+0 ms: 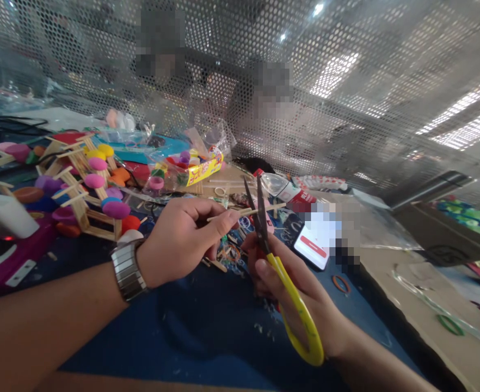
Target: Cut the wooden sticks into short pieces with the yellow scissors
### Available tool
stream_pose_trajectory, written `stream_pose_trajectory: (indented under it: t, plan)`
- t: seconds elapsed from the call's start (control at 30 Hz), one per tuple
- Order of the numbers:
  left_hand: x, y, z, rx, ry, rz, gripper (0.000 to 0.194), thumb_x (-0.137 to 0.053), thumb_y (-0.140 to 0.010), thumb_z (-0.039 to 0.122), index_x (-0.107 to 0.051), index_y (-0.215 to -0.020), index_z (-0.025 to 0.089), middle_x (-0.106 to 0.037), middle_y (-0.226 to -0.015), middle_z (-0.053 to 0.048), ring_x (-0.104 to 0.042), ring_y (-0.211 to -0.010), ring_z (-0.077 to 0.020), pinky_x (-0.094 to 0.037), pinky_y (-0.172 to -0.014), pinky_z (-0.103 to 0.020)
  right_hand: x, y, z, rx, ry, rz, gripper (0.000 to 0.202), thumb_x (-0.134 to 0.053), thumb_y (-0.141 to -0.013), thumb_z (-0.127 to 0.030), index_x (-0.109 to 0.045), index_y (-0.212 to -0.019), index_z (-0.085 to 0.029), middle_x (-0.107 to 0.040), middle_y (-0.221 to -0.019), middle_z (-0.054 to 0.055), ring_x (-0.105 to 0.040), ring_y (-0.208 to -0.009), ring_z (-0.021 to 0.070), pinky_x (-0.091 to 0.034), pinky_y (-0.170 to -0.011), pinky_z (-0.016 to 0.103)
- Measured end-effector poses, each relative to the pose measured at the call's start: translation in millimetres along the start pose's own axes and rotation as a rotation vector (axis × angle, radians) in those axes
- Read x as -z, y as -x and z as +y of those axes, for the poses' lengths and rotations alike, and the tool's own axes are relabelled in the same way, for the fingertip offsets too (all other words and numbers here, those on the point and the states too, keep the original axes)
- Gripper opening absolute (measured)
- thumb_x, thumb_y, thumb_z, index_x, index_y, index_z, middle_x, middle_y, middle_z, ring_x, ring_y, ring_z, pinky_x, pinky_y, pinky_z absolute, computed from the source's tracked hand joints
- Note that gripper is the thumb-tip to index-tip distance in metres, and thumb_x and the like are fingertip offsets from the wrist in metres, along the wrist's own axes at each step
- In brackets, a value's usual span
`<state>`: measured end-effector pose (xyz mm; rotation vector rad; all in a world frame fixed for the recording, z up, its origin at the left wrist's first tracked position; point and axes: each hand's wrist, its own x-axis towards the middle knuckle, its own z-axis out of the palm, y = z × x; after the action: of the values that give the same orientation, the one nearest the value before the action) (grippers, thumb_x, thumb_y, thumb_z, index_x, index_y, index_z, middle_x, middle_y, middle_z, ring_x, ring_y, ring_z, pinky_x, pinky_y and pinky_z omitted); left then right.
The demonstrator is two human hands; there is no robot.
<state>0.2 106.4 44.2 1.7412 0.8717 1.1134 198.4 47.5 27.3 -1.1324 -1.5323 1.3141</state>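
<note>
Between the thumb and fingers of my left hand (pixel 186 239) is a thin wooden stick (pixel 276 207), pointing to the right. My right hand (pixel 293 283) grips a pair of scissors (pixel 297 310) with yellow handles. The dark blades point up and away, slightly parted, and the stick crosses them. Whether the blades touch the wood I cannot tell. Below and between my hands lies a heap of small coloured rubber bands (pixel 229 256) with bits of stick. A watch with a metal band (pixel 129 270) is on my left wrist.
Stick structures with coloured discs (pixel 97 201) crowd the left, beside a purple device (pixel 23 256). A lit phone (pixel 315 239) and a bottle with a red label (pixel 291 190) lie beyond my right hand. A cardboard box (pixel 440 234) stands right; perforated mesh (pixel 232 65) rises behind.
</note>
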Motion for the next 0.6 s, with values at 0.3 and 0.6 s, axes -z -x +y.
stream_pose_trajectory:
  t: [0.3,0.6]
  plan:
    - [0.2,-0.3,1.1,0.002,0.033,-0.009,0.033,-0.059,-0.095,0.032,-0.063,-0.068,0.015,-0.055,-0.047,0.004,-0.052,-0.042,-0.0061,-0.042,-0.044,-0.015,-0.2,0.2,0.3,-0.025,-0.073,-0.053,0.028,-0.058,-0.096,-0.050,-0.057,-0.110,-0.026,-0.042,-0.080,-0.004,-0.029,-0.056,0.0079,-0.027,-0.046,0.022]
    - [0.5,-0.3,-0.4,0.002,0.021,0.011,0.030,-0.062,-0.093,0.035,-0.065,-0.071,0.015,-0.057,-0.048,0.004,-0.053,-0.042,-0.0062,-0.042,-0.042,-0.014,0.3,-0.9,2.5,-0.047,-0.160,-0.003,0.034,-0.068,-0.089,-0.052,-0.062,-0.111,-0.026,-0.042,-0.079,-0.003,-0.030,-0.060,0.0098,-0.027,-0.048,0.023]
